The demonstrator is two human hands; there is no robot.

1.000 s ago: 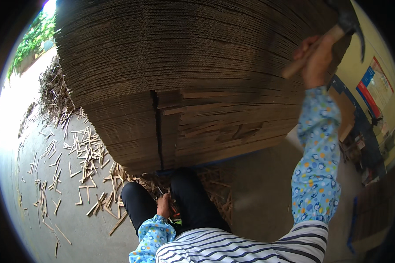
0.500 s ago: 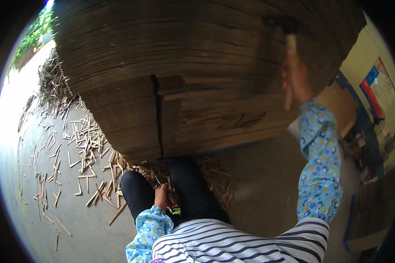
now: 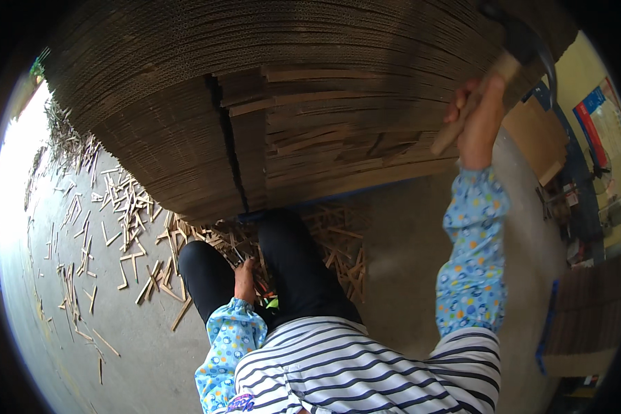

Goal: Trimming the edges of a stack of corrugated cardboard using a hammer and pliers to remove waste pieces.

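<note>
At lower centre, the left hand (image 3: pixel 244 279) rests between the dark-trousered knees, its fingers hidden (grip unclear). Above looms the tall stack of brown corrugated cardboard sheets (image 3: pixel 290 103). At upper right, the right hand (image 3: pixel 477 121), clenched around the wooden-handled steel hammer (image 3: pixel 510 55), has swung back up, cocked for another blow.

The right hand (image 3: pixel 477 117) grips a hammer (image 3: pixel 514 52) raised against the stacked cardboard sheets (image 3: pixel 290 103).

Grey concrete floor (image 3: pixel 407 276) strewn with cardboard offcut strips (image 3: pixel 127 207) beneath a tall cardboard stack (image 3: pixel 310 103).
</note>
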